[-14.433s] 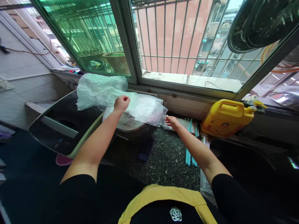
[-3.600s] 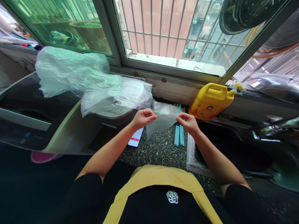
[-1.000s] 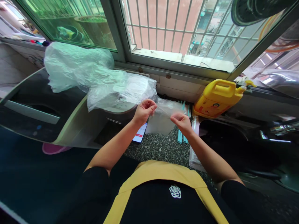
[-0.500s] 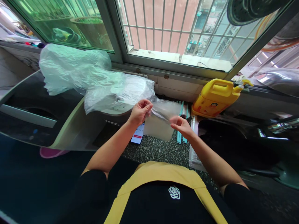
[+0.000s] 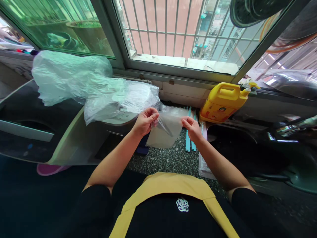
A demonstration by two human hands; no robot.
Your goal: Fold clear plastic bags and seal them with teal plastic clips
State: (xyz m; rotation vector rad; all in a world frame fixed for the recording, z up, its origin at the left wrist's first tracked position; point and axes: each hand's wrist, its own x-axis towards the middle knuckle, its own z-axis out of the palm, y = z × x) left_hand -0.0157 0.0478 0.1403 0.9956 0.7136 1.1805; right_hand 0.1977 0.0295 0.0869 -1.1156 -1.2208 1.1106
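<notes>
Translucent plastic sheet [image 5: 164, 134] hangs above the speckled counter [image 5: 163, 162], its left side pinched between thumb and fingers of the left hand [image 5: 146, 121], its upper right edge pinched by the right hand [image 5: 192, 128]. Beside the left wrist, the phone [image 5: 142, 150], lit in the earlier frame, now looks dark. Teal strips [image 5: 188, 142] lie near the right hand.

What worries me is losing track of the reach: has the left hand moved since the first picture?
Yes, rightward. The left hand was over the large plastic bag; now it pinches a translucent sheet, nearer the yellow jug.
</notes>
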